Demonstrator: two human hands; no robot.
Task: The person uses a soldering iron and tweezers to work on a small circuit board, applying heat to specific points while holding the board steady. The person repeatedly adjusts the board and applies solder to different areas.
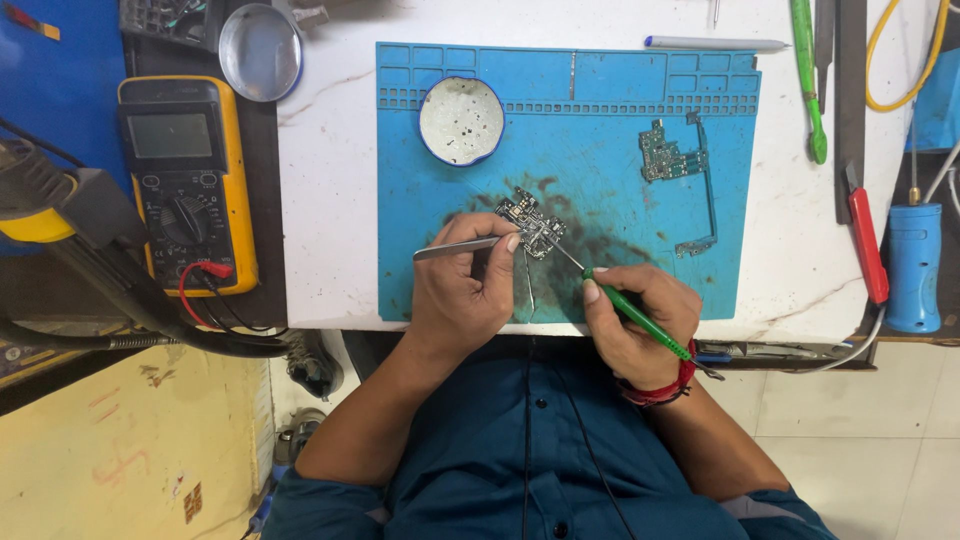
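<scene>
A small dark circuit board (531, 222) lies on a stained blue work mat (600, 140). My left hand (462, 290) grips metal tweezers (455, 248) whose tips rest at the board's near edge. My right hand (640, 322) holds a green-handled pointed tool (640, 320) like a pen, its thin metal tip touching the board from the right. A red thread band circles my right wrist.
A second green circuit board with a thin frame (680, 165) lies further right on the mat. A round white tin (461, 121) sits at the mat's upper left. A yellow multimeter (186, 180) stands left. A blue bottle (913, 265), red-handled tool (867, 245) and green tool (808, 80) lie right.
</scene>
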